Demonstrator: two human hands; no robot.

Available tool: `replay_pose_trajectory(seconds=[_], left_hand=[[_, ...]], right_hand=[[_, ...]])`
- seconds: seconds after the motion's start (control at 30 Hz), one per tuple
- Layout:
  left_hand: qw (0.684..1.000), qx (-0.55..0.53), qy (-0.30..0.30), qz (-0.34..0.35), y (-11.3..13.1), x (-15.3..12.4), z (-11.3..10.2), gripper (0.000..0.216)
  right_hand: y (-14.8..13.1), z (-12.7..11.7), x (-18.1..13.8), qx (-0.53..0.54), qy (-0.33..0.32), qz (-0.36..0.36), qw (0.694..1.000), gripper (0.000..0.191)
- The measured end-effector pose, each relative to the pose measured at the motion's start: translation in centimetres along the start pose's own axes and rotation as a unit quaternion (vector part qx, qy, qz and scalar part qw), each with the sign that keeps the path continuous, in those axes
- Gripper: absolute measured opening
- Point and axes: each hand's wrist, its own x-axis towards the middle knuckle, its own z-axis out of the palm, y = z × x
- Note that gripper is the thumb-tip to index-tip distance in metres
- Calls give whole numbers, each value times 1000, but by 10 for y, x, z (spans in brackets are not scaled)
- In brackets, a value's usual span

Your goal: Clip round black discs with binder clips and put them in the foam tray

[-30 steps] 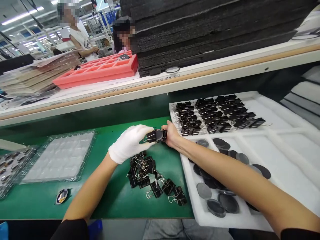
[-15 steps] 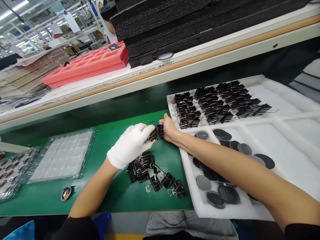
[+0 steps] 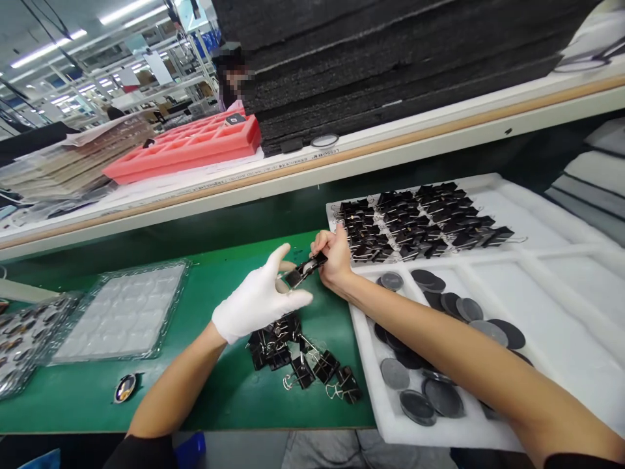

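My left hand point(image 3: 257, 298), in a white glove, pinches one end of a small round disc with a black binder clip point(image 3: 303, 270) on it, above the green mat. My bare right hand point(image 3: 332, 256) grips the clip's other end, fingers closed round it. Just below the hands lies a loose pile of black binder clips point(image 3: 300, 355). To the right, a white foam tray point(image 3: 551, 286) holds rows of clipped pieces point(image 3: 415, 221) at the back and several dark round discs point(image 3: 439, 339) in front.
A clear plastic blister tray point(image 3: 120, 312) lies on the green mat point(image 3: 215, 384) at the left, with a small round badge point(image 3: 124, 387) near the front edge. A raised shelf carries a red compartment tray point(image 3: 188, 144) and stacked black foam sheets point(image 3: 390, 58). A person stands behind it.
The hands have lifted the clipped piece slightly and drawn a little apart; my left fingers have spread so that thumb and forefinger pinch it. The camera has shifted.
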Motion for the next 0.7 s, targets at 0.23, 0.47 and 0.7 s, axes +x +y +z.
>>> replay_pose_trajectory(seconds=[0.23, 0.47, 0.7], left_hand=[[885, -444, -133, -39, 5, -3, -9, 72], [970, -229, 49, 62, 6, -11, -19, 57], [989, -84, 50, 111, -1, -14, -17, 58]], right_hand=[[-31, 15, -13, -69, -102, -155, 980, 74], [-71, 5, -18, -225, -272, -201, 914, 37], [-94, -31, -34, -345, -393, -30, 852, 25]])
